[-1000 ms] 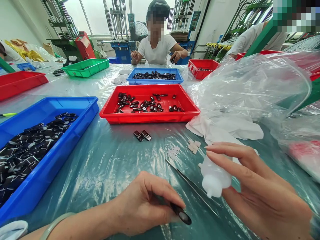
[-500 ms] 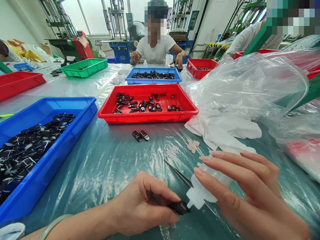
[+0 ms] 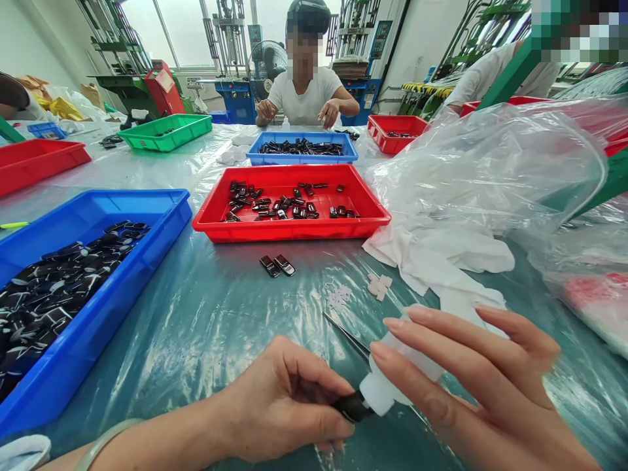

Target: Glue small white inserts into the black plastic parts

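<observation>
Between the thumb and fingers of my left hand (image 3: 294, 402) is a small glossy black piece (image 3: 353, 407). My right hand (image 3: 485, 373) is wrapped round a white translucent squeeze bottle (image 3: 415, 353), tipped so that its cap end meets the black piece. The nozzle tip is hidden there. Beneath the bottle a pair of metal tweezers (image 3: 346, 333) lies on the table, partly covered by bottle and hand. Beyond the tweezers lie tiny clear-white bits (image 3: 338, 296) and pale flat pieces (image 3: 379, 286). Two black pieces (image 3: 277, 265) rest side by side farther off.
A blue tray (image 3: 161, 219) full of black pieces stands at left. A red tray (image 3: 289, 231) with scattered ones is ahead, a smaller blue tray (image 3: 301, 159) behind it. White cloth (image 3: 441, 255) and clear plastic bags (image 3: 490, 170) lie at right. A co-worker (image 3: 307, 98) sits opposite.
The bottle has come left and down, so its cap end now meets the black piece. My left hand has hardly moved. The co-worker's hand on the right has drawn inward.
</observation>
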Available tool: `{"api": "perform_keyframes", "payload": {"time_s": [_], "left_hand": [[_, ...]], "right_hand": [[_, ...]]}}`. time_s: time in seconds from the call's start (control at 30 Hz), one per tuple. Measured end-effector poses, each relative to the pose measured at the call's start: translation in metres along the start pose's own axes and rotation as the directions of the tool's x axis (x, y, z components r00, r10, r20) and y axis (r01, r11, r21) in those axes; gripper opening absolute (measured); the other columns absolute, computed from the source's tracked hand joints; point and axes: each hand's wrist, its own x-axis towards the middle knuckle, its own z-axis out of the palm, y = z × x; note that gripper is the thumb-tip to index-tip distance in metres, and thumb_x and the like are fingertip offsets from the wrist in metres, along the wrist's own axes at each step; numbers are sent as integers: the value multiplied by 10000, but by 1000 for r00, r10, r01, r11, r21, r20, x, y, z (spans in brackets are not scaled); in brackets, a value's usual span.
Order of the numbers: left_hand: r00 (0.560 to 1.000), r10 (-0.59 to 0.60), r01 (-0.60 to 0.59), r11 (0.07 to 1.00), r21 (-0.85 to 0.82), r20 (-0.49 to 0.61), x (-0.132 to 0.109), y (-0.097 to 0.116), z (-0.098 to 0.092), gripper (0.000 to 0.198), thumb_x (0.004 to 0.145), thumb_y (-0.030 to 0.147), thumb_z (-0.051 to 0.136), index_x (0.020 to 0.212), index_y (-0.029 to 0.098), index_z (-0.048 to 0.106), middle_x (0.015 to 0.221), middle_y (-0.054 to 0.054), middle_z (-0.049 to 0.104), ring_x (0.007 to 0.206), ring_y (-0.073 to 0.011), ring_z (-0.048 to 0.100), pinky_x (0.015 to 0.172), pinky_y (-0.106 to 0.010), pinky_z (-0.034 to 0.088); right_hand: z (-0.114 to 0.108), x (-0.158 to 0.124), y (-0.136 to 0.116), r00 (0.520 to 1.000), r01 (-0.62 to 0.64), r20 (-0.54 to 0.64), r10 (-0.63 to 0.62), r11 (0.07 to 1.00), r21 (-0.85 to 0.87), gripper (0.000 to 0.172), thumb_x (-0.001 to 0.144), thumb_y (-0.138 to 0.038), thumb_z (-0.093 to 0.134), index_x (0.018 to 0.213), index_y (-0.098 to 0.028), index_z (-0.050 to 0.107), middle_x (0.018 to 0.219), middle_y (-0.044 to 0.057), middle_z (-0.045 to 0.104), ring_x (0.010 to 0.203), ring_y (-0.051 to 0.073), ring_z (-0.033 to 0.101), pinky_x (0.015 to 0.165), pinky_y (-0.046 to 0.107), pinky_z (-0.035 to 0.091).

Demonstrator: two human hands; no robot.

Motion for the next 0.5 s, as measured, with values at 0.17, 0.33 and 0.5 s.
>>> {"api": "perform_keyframes", "payload": {"time_s": [0.17, 0.33, 0.5], "left_hand": [[1000, -19, 19, 1000, -12, -7, 0, 0, 0, 115, 607, 149, 714, 713, 105, 719, 563, -13, 604, 505, -88, 563, 521, -186, 482], [1000, -29, 29, 1000, 8, -1, 1, 3, 1, 116, 616, 156, 704, 717, 100, 717, 563, -15, 597, 514, -90, 558, 526, -189, 476], [1000, -31, 31, 1000, 2, 4, 1, 3, 1, 98, 626, 148, 692, 711, 106, 717, 566, -8, 590, 512, -82, 551, 528, -183, 471]], "right_hand": [[-2, 1, -7, 996, -87, -4, 88, 996, 30, 333, 854, -88, 480, 1112, -268, 590, 1011, 42, 677, 1143, 209, 500, 1039, 476, 232], [0, 0, -8, 992, -123, -17, 124, 991, 45, 310, 876, -120, 460, 1108, -279, 588, 1009, 40, 677, 1135, 206, 510, 1039, 478, 240], [0, -3, 0, 1000, 17, 9, -17, 1000, 17, 388, 809, -35, 475, 1134, -216, 584, 1042, 80, 662, 1177, 248, 461, 1025, 516, 223]]}}
